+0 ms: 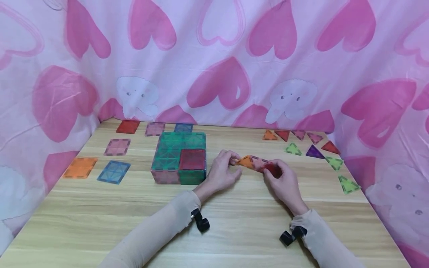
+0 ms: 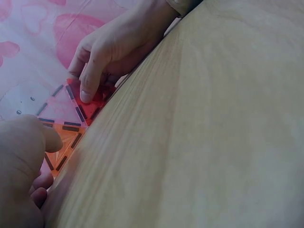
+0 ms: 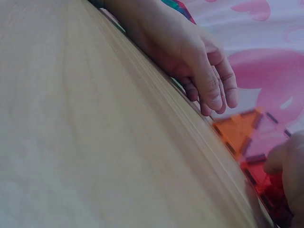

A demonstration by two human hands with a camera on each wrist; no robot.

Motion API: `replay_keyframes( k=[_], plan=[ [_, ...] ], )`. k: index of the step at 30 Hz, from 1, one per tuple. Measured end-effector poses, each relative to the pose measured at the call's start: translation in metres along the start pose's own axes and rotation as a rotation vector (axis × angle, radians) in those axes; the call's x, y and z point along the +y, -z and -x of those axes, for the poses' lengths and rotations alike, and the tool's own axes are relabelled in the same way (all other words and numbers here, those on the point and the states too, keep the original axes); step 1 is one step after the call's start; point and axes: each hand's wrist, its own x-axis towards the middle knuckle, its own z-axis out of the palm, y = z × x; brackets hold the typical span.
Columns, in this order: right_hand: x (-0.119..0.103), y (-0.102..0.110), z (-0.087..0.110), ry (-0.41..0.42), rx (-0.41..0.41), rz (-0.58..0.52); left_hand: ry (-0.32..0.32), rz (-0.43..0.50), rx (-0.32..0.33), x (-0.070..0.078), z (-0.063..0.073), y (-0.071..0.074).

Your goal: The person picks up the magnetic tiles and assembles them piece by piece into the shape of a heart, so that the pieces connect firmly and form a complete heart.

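Three translucent magnetic tiles stand joined edge to edge in a row: an orange triangle (image 1: 246, 162), a pink triangle (image 1: 259, 162) and a red triangle (image 2: 80, 105). My right hand (image 1: 287, 185) pinches the red one between thumb and fingers at the row's right end. Beside the orange tip is my left hand (image 1: 220, 172), its fingers loosely extended and its thumb apart from them; the right wrist view shows a small gap to the orange triangle (image 3: 237, 130). Left of that hand sits a box of square tiles, with green (image 1: 169, 150) and red (image 1: 192, 159) on top.
Loose square tiles lie at the left, among them an orange square (image 1: 80, 168) and a blue square (image 1: 114, 172). Several loose triangles, including a purple triangle (image 1: 314, 151) and a green triangle (image 1: 348, 185), lie at the right. A heart-patterned curtain (image 1: 218, 82) borders the wooden table (image 1: 234, 230).
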Motion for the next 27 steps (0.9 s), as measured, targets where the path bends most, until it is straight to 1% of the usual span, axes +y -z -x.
replay_keyframes(
  k=[3,5,10,13,16,18,21,27],
  plan=[
    [0.000,-0.002,0.001,-0.038,0.042,0.010,-0.010,0.003,-0.023,-0.001,0.001,0.000],
    [-0.001,-0.004,-0.001,-0.043,0.055,0.002,-0.022,0.005,-0.037,-0.001,0.002,0.000],
    [-0.003,-0.011,-0.011,-0.008,0.048,-0.009,-0.082,0.051,-0.060,0.002,0.005,0.001],
    [-0.004,-0.018,-0.021,0.015,0.036,-0.004,-0.116,0.075,-0.095,0.005,0.012,0.001],
    [-0.007,-0.029,-0.032,0.041,0.019,-0.010,-0.141,0.072,-0.116,0.007,0.019,0.000],
    [-0.010,-0.037,-0.040,0.056,0.007,-0.021,-0.155,0.064,-0.112,0.007,0.023,0.001],
    [-0.016,-0.049,-0.053,0.077,-0.008,-0.048,-0.175,0.057,-0.090,0.007,0.024,0.001],
    [-0.026,-0.070,-0.070,0.091,-0.054,-0.107,-0.179,0.050,-0.087,0.007,0.023,0.003]
  ],
)
